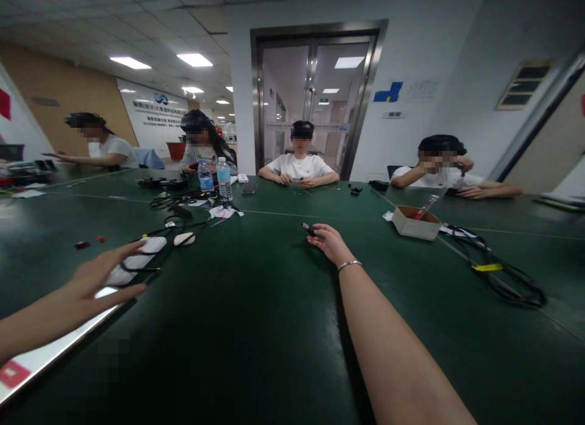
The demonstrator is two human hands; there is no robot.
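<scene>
My right hand (329, 241) is out over the green table, its fingers closed on a small black stick with a silvery end (309, 229). The stick looks like a USB drive, but is too small to be sure. On the left, my left hand (98, 282) is open, with thumb and fingers apart and nothing between them. It hovers over a lit tablet-like screen (68, 340) and beside a white power strip (153, 247), partly covering both. Whether it touches either I cannot tell. A black cable crosses the strip, and a pale rounded object (184, 239) lies just beyond it.
Several people sit around the green table (256, 327). Two water bottles (223, 178), tangled cables and paper scraps stand left of centre. To the right are a small cardboard box (417, 223) and a coiled black cable (507, 282). Small red pieces (82, 245) lie at left.
</scene>
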